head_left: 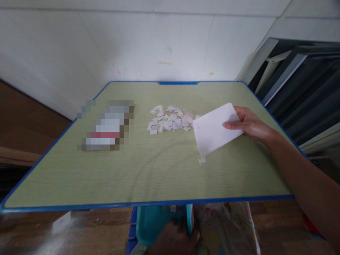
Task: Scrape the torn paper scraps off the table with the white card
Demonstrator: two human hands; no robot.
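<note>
My right hand (248, 122) grips a flat white card (216, 129) by its right end, thumb on top, fingers behind. The card slants over the tabletop, its left edge beside a pile of torn paper scraps (172, 120). A few loose scraps (202, 160) lie at its lower corner. Below the table's front edge, my left hand (174, 237) is closed at the near side of a teal plastic container (148, 219). That hand is dark and partly blurred, and the container's far part is hidden under the table.
The scraps lie on a pale green table (106, 180) with a blue rim. A blurred-out, light-coloured flat object (108, 125) lies at left. A white wall (159, 46) stands behind. Dark folded panels (300, 78) lean at right. White paper (61, 222) lies on the wooden floor.
</note>
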